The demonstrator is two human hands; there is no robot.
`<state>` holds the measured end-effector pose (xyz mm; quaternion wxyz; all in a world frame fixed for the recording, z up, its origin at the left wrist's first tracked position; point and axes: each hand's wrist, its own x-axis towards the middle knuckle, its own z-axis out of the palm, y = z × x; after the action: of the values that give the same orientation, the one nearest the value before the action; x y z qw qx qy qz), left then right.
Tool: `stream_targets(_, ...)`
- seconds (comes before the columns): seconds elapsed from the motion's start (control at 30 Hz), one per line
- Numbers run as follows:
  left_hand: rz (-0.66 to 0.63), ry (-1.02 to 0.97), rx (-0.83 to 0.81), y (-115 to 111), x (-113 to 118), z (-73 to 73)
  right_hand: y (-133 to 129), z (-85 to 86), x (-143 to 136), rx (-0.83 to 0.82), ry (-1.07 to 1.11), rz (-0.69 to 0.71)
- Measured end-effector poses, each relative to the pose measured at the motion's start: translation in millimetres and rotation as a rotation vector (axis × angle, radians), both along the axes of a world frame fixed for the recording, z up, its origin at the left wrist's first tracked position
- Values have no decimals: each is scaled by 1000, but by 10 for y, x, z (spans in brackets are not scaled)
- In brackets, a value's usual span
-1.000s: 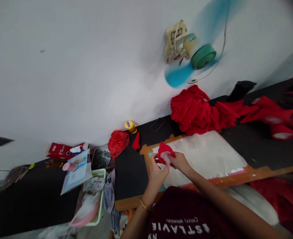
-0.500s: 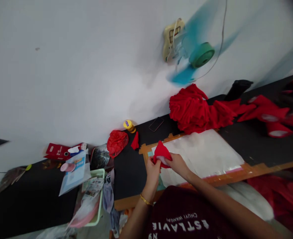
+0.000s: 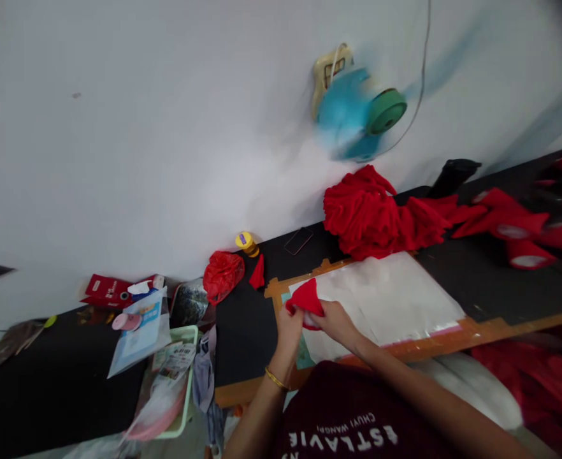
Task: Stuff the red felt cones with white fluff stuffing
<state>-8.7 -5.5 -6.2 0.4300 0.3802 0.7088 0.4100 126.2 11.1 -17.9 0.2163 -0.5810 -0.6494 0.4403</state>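
A small red cone-shaped cloth piece (image 3: 308,296) with a pale lining is held between both hands above the taped work surface. My left hand (image 3: 290,325) is closed on its left edge, the thumb near the opening. On the right edge, my right hand (image 3: 334,322) pinches the rim. The cone's tip points up and away from me. Below it lies a white sheet (image 3: 386,306) taped onto the black table. Behind the sheet rises a large heap of red cloth pieces (image 3: 362,213).
A spinning blue wall fan (image 3: 352,118) hangs above the heap. Near the wall stand a yellow-lidded jar (image 3: 246,242), a phone (image 3: 299,241), a red plastic bag (image 3: 223,275) and a small red piece (image 3: 257,273). Red cones with white openings (image 3: 524,233) lie right. A green basket (image 3: 190,389) sits left.
The red cone has turned in my hands, so more of its red outside shows and less of the pale lining. The camera view has shifted slightly.
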Motion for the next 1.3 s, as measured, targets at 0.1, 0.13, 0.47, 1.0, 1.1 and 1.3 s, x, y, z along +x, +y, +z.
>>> stream_targets(0.1,-70,154,24,27,-66,27,24,-55,17,-54,13,-54)
stream_targets(0.13,-91,215,22,25,-80,41,34,-64,28,-91,10,-71)
stream_targets(0.47,-359,474,8,-59,-9,141,-8,137,78,341,-80,69)
stream_targets(1.0,-433,594,78,-45,-7,286,133,114,166,226,-104,119)
stream_targets(1.1,-527,600,49,0,10,295,151,108,206,215,16,148)
stream_targets(1.3,-530,716,-21,-1,19,239,178,84,245,116,166,193)
